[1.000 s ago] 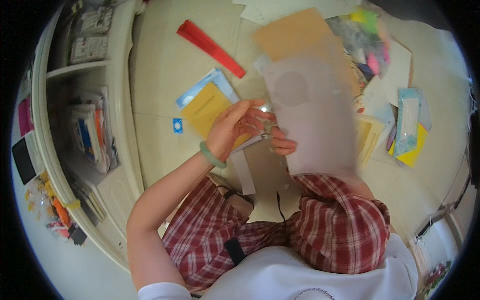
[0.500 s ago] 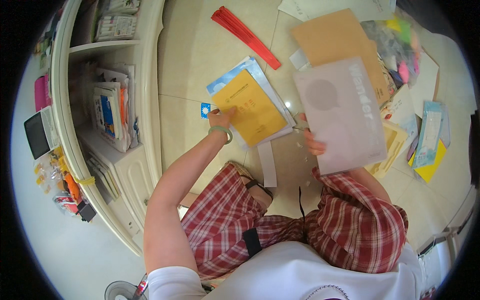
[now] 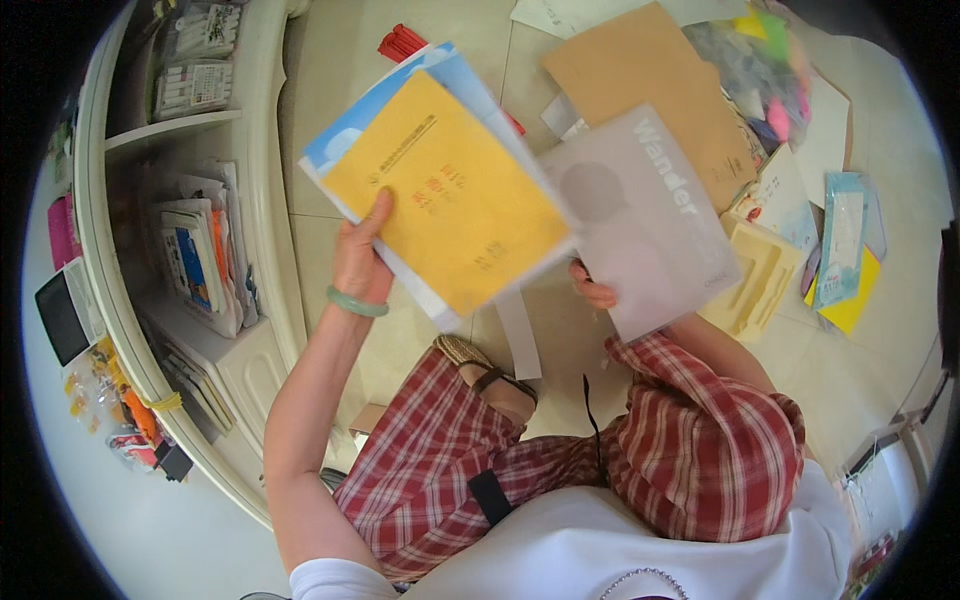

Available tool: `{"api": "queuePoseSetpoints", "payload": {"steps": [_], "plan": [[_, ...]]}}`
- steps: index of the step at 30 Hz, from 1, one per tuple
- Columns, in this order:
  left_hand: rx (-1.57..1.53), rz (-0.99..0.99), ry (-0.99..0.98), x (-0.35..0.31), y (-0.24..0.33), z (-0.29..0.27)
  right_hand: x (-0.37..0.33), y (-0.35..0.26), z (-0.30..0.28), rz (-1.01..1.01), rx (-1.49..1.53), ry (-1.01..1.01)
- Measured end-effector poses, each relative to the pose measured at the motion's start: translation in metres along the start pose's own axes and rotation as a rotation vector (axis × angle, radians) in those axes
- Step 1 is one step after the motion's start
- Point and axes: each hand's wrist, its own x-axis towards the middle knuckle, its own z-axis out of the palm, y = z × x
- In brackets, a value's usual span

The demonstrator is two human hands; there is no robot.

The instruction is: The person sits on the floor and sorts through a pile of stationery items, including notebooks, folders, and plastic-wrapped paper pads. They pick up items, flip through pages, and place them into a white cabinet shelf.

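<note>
My left hand (image 3: 362, 255), with a green bangle at its wrist, grips a stack of papers by its left edge, thumb on top. A yellow booklet (image 3: 450, 200) lies uppermost, over white sheets and a blue-and-white one (image 3: 345, 130). The stack is lifted off the floor and tilted. In my right hand (image 3: 592, 285) is a pale grey, translucent folder (image 3: 650, 225) with white lettering and a round dark patch; its fingers curl over the lower left edge and the rest of the hand is hidden. The stack's right corner overlaps the folder's left side.
Beyond the folder lie a brown envelope (image 3: 640, 90) and a clear bag of colourful bits (image 3: 765, 75). A cream plastic tray (image 3: 765, 275) and a light blue packet (image 3: 840, 235) are at the right. Red strips (image 3: 402, 42) lie behind the stack. An open white cabinet (image 3: 262, 370) stands left.
My left hand has picked up the stack with the yellow booklet from the floor. The grey folder has shifted slightly left and tilted in my right hand.
</note>
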Motion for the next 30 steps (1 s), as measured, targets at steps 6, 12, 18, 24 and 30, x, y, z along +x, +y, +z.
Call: {"api": "queuePoseSetpoints", "payload": {"steps": [6,12,18,24,30], "plan": [[-0.24,-0.302,-0.184,-0.033,-0.075,0.076,0.01,0.004,0.01,-0.014,-0.002,0.045],[0.348,-0.033,-0.194,-0.028,-0.103,0.095,0.017,0.005,0.023,-0.061,-0.014,0.091],[0.127,0.002,0.029,-0.026,-0.103,0.088,0.036,0.002,0.05,-0.193,-0.014,0.19],[0.011,0.098,-0.04,-0.02,-0.065,0.09,0.047,-0.008,0.094,-0.596,-0.051,0.591],[0.328,0.538,-0.148,-0.016,-0.018,0.083,0.012,-0.047,0.108,-0.721,-0.603,0.494]]}}
